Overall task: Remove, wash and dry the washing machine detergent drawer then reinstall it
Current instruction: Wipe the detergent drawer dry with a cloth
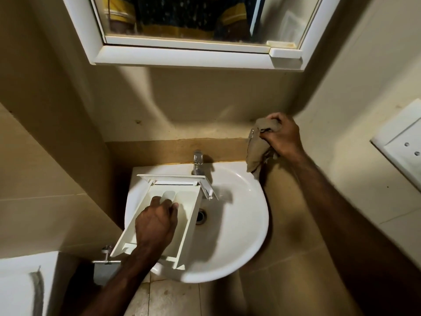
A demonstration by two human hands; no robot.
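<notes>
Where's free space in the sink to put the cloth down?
The bare patch is the right half of the basin, bounded by the drain, the tap and the right rim. The left half is crowded: the drawer lies tilted across it, with the left hand inside. The right hand holds the cloth above the right rim.

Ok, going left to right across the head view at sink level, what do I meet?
Wall valve → detergent drawer with the left hand in it → drain → bare sink → cloth gripped by the right hand → wall plate.
</notes>
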